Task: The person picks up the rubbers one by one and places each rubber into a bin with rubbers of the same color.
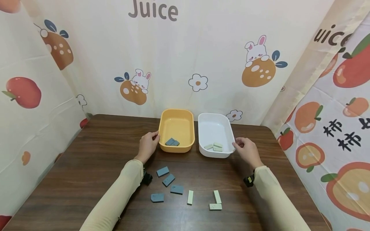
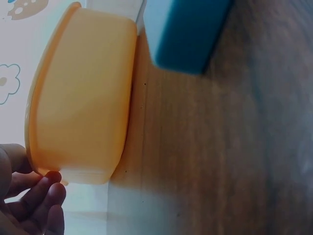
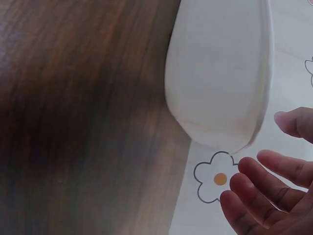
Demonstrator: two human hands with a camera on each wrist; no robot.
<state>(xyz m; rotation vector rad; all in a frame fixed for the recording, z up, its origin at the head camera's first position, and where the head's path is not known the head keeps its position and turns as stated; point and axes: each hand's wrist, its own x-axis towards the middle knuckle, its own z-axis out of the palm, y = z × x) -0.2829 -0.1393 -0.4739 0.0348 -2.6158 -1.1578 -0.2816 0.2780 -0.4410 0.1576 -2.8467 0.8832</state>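
My left hand [image 1: 148, 146] pinches the left rim of a yellow plastic bin [image 1: 177, 125]; in the left wrist view its fingers [image 2: 49, 196] curl at the bin's corner. Two blue-grey rectangular blocks [image 1: 172, 142] lie inside. At the right rim of a white plastic bin [image 1: 214, 128] is my right hand [image 1: 247, 150]. The right wrist view shows its fingers [image 3: 266, 186] spread and relaxed, with a gap to the white bin's wall. Three pale green blocks [image 1: 215, 147] lie in the white bin. Both bins stand side by side on the table.
Several blue-grey blocks [image 1: 176, 189] lie on the brown wooden table [image 1: 95, 160] between the forearms. Three pale green blocks [image 1: 189, 197] lie to their right. A printed curtain [image 1: 179, 57] hangs behind and beside the table. A blurred teal block [image 2: 183, 34] looms close in the left wrist view.
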